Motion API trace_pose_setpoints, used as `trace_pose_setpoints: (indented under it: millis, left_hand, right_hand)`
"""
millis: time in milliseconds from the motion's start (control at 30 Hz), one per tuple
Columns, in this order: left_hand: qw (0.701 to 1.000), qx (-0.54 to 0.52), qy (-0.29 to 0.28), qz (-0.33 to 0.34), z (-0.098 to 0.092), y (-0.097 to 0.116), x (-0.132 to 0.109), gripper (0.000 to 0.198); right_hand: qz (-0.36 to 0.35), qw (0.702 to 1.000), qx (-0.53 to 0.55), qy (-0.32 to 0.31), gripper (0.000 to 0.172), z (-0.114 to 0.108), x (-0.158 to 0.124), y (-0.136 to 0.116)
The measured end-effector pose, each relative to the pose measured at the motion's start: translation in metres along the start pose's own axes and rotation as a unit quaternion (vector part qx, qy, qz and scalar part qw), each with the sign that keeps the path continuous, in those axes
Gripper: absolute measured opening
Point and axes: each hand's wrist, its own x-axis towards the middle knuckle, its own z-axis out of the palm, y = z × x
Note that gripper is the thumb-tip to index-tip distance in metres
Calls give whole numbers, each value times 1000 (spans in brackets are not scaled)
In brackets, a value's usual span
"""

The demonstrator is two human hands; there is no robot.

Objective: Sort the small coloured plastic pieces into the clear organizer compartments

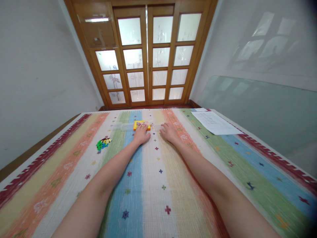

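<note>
My left hand [142, 134] is at the far part of the table, its fingers lying over a small flat yellow box [135, 126] with a printed label. The thumb is by the box's near right corner, and the hand covers part of the label. Just to the right, my right hand [169, 133] has its fingers and thumb around the end of a clear plastic container [156, 127]; its outline is hard to make out. Another clear plastic container [126, 127] extends left of the yellow box. Nearer and to the left lies a small heap of coloured toy bricks [103, 144], green, blue, yellow, white and brown.
A striped, patterned cloth [158, 198] covers the table. Printed paper sheets [214, 122] lie at the far right. A glass-like panel [260, 109] leans on the right wall. Wooden doors with glass panes [148, 59] stand beyond the table's far edge.
</note>
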Motion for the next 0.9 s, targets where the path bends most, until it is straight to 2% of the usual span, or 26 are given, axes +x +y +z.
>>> trace_pose_setpoints:
  millis: [100, 233, 300, 500, 633, 900]
  left_hand:
    - [1000, -1, 15, -16, -1, 1, -3, 59]
    - [990, 13, 77, -117, -5, -6, -9, 51]
    - [985, 20, 88, -149, -7, -9, -11, 51]
    - [986, 27, 78, -147, -13, -10, -19, 54]
    - [981, 22, 81, -173, -14, -9, -25, 57]
    - [979, 9, 76, -189, -14, -15, -28, 58]
  right_hand:
    - [-3, 1000, 0, 3, 43, -1, -1, 0]
    - [-5, 1000, -8, -1, 44, 0, -3, 0]
    - [-3, 1000, -11, -3, 46, 1, -2, -1]
    - [-20, 1000, -11, 9, 50, 1, 10, -14]
    - [-14, 999, 21, 39, 50, 1, 28, -29]
    - [-8, 1000, 15, 12, 55, 27, 57, -56]
